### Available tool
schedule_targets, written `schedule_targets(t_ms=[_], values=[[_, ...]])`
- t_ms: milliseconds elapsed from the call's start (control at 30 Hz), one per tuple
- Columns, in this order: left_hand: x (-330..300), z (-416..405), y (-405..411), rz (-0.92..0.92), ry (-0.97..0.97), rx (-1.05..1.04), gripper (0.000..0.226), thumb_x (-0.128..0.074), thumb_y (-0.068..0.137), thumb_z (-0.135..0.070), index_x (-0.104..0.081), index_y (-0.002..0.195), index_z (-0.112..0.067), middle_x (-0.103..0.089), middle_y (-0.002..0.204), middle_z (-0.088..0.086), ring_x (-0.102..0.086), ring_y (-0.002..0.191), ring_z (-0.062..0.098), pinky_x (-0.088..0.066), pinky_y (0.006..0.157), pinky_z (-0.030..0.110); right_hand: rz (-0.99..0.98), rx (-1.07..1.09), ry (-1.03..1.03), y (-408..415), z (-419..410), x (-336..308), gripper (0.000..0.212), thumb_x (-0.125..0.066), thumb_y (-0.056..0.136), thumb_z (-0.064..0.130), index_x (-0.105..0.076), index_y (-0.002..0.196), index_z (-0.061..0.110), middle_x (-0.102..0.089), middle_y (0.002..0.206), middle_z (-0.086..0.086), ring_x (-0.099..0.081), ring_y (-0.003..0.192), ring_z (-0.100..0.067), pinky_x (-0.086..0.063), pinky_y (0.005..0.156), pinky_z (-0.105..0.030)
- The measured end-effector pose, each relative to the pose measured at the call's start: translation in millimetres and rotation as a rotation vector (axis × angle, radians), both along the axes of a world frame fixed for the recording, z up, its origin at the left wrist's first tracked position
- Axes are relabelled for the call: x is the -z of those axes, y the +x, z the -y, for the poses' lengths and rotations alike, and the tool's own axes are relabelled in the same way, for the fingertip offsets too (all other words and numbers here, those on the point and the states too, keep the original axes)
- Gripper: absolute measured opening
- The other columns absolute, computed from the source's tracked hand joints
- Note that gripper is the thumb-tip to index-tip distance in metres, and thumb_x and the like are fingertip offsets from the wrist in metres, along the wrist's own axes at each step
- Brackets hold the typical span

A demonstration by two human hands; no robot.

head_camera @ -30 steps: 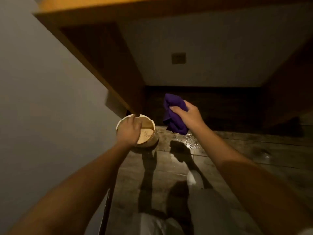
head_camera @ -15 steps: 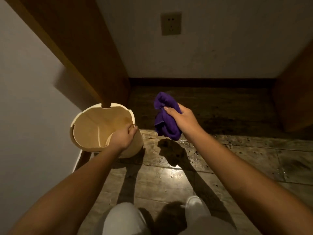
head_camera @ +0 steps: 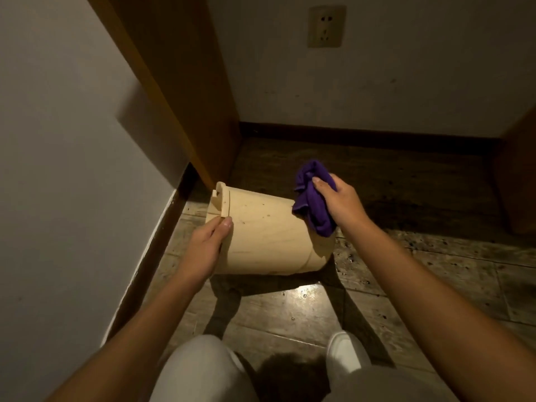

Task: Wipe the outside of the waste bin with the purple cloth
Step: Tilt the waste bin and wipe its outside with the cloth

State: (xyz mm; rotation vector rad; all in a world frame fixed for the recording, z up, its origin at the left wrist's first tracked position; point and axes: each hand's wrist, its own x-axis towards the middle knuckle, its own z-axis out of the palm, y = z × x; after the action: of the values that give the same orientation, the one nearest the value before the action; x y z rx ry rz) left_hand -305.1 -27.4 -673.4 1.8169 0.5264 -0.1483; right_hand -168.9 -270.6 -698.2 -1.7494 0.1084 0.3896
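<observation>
The cream waste bin (head_camera: 266,236) is tipped on its side above the floor, with its rim to the left and its base to the right. My left hand (head_camera: 207,246) grips the rim end, thumb on the outside wall. My right hand (head_camera: 338,201) is shut on the bunched purple cloth (head_camera: 311,198), which touches the bin's upper right edge near the base. The bin's opening faces away to the left and its inside is hidden.
A wooden panel (head_camera: 185,91) and a white wall (head_camera: 63,158) with dark skirting stand close on the left. The back wall carries a socket (head_camera: 326,26). Another wooden panel (head_camera: 519,181) is at the right. The worn plank floor (head_camera: 304,309) shines below; my knees and white shoe (head_camera: 346,351) are at the bottom.
My left hand has tipped the bin from upright, opening towards me, onto its side. My right hand has brought the cloth down against the bin's outside. The camera has come lower and closer.
</observation>
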Motion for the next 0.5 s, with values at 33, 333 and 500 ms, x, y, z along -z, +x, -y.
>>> schedule_targets(t_ms=[33,333,500], values=[[0.9,3.7,-0.7,-0.01,-0.033,-0.039,0.035,-0.046,0.106,-0.04,-0.067,0.129,-0.024,-0.069,0.126,0.002,-0.063,0.118,0.026,-0.048,0.104,0.06,-0.042,0.012,-0.001,-2.8,1.7,3.1,0.008,-0.056,0.103,0.045,-0.061,0.109,0.044,-0.074,0.109,0.003,-0.072,0.093,-0.017,-0.056,0.075,-0.031],[-11.3,32.6,51.4,-0.022,-0.073,-0.263,0.059,-0.021,0.104,-0.065,-0.069,0.092,-0.034,-0.075,0.11,0.004,-0.067,0.111,0.027,-0.047,0.107,0.052,0.582,-0.277,-0.414,-37.0,-79.3,-22.0,0.05,-0.047,0.098,0.054,-0.055,0.143,0.035,-0.056,0.147,-0.006,-0.051,0.132,-0.023,-0.041,0.106,-0.041],[1.0,34.4,47.3,0.085,-0.057,-0.367,0.051,-0.025,0.105,-0.062,-0.066,0.09,-0.035,-0.071,0.096,-0.008,-0.064,0.093,0.009,-0.046,0.074,0.024,0.614,-0.286,-0.617,-55.6,-98.4,13.1,0.057,-0.034,0.101,0.065,-0.043,0.151,0.039,-0.041,0.162,-0.008,-0.031,0.151,-0.035,-0.025,0.12,-0.06]])
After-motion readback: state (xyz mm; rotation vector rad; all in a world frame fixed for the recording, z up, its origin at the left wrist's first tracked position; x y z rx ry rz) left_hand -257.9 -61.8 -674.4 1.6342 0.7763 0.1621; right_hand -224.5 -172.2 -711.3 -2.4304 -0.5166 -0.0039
